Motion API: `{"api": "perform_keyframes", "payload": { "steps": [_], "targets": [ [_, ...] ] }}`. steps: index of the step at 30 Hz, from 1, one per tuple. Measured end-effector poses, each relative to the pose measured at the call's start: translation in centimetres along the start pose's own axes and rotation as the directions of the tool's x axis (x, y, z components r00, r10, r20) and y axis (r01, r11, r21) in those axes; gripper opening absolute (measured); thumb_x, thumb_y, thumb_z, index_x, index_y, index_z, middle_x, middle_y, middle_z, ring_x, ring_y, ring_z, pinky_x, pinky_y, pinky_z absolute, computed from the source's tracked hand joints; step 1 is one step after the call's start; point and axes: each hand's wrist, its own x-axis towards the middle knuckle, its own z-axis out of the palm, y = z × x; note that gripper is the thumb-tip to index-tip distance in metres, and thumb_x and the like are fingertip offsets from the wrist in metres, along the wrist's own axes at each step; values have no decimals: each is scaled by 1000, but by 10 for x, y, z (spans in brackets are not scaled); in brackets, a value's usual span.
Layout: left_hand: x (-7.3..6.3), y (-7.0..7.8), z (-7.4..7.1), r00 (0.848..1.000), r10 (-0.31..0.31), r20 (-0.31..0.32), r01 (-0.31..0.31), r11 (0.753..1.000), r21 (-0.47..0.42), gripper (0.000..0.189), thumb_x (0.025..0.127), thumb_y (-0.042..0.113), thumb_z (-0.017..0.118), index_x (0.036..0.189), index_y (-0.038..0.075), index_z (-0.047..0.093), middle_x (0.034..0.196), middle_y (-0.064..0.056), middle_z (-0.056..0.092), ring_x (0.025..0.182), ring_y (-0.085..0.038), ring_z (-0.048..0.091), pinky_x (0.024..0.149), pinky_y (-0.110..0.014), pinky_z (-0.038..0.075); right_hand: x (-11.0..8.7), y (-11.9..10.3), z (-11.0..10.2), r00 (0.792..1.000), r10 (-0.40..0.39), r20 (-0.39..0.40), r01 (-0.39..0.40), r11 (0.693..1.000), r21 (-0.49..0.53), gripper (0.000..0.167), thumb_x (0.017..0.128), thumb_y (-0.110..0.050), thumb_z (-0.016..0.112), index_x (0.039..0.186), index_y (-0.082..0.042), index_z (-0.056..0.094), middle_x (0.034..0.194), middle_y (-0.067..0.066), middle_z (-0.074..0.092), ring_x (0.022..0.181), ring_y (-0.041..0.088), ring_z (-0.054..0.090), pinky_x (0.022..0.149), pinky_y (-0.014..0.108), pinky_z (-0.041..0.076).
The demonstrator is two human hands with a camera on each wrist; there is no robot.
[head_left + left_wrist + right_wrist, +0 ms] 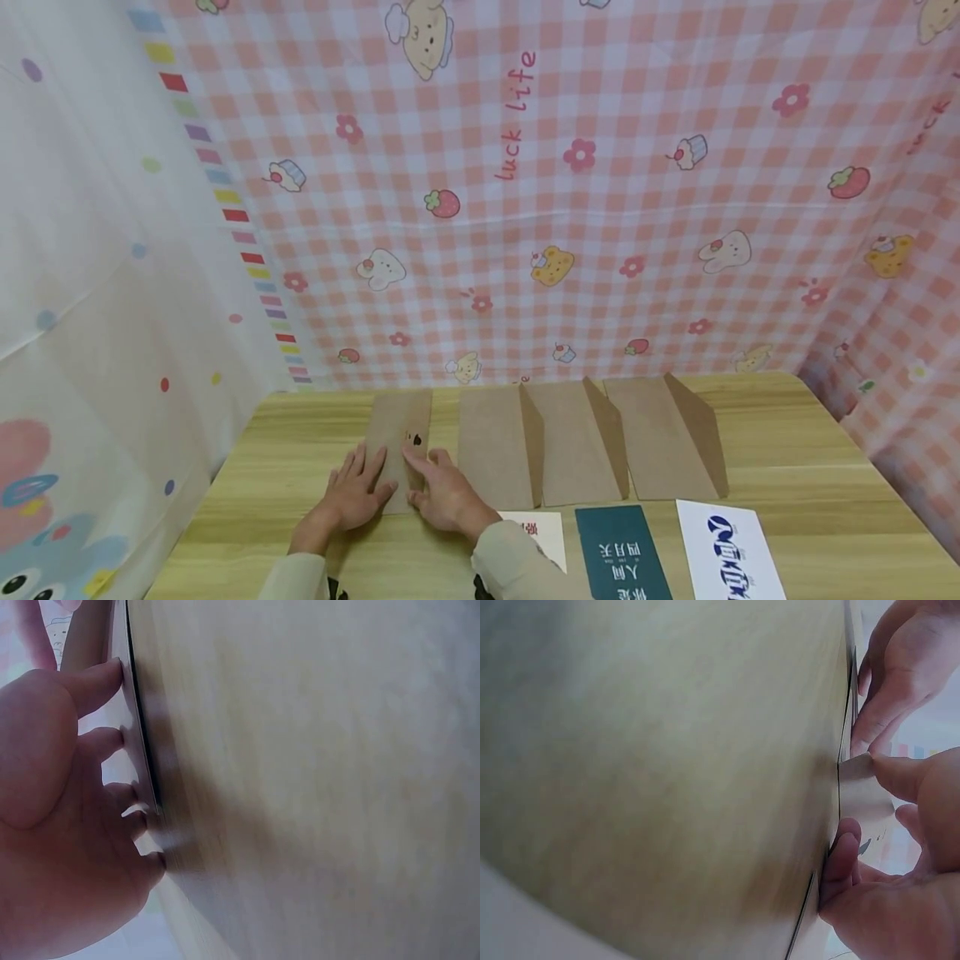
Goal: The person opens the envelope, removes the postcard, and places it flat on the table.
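A brown paper envelope [401, 407] lies at the left of the table, its flap folded over towards the left with a small dark print on it. My left hand [354, 492] rests on the envelope's left part, fingers spread. With its thumb and index finger at the flap's edge, my right hand [447, 493] holds the partly raised flap [859, 787]. Its other fingers curl beside the flap, close to the tabletop. In the left wrist view, the left fingertips [112, 739] press the paper near the table edge. What the envelope contains is hidden.
Three more brown envelopes [495, 442] lie in a row to the right, flaps sticking up. Nearer me are a cream card [551, 533] partly behind the right sleeve, a dark green card [611, 525] and a white card [750, 550]. A checked cloth [510, 233] hangs behind the wooden table [810, 467].
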Motion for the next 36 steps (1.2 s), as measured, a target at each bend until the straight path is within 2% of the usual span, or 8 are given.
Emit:
{"api": "perform_keyframes", "payload": {
  "steps": [9,19,28,36],
  "targets": [
    [-1,2,-3,1000,-4,12,4,1000,-17,64,104,30,47,155,-1,24,159,-34,3,147,-53,1,114,-70,0,-2,1,-3,1000,-15,0,15,1000,18,62,95,-16,64,152,-25,42,147,17,42,125,37,54,104,50,46],
    [-1,1,-2,1000,-12,22,12,1000,-19,65,104,31,47,155,0,23,159,-33,2,147,-52,1,114,-70,0,-3,2,-4,999,-37,-31,39,998,49,64,94,-12,65,152,-24,41,138,13,48,110,24,58,99,43,49],
    [-2,2,-3,1000,-5,18,5,1000,-13,64,104,31,47,155,-1,24,159,-34,4,147,-53,1,114,-70,1,-5,2,-5,999,-34,-27,36,996,77,67,93,-9,65,154,-24,39,132,11,51,111,23,56,100,44,49],
    [-2,2,-2,1000,-1,14,2,1000,-18,64,104,30,47,155,-1,24,159,-34,4,147,-53,2,113,-71,2,-2,8,-3,996,-62,-60,67,994,85,69,91,-7,66,153,-20,39,123,10,54,98,16,53,89,36,50]
  ]
}}
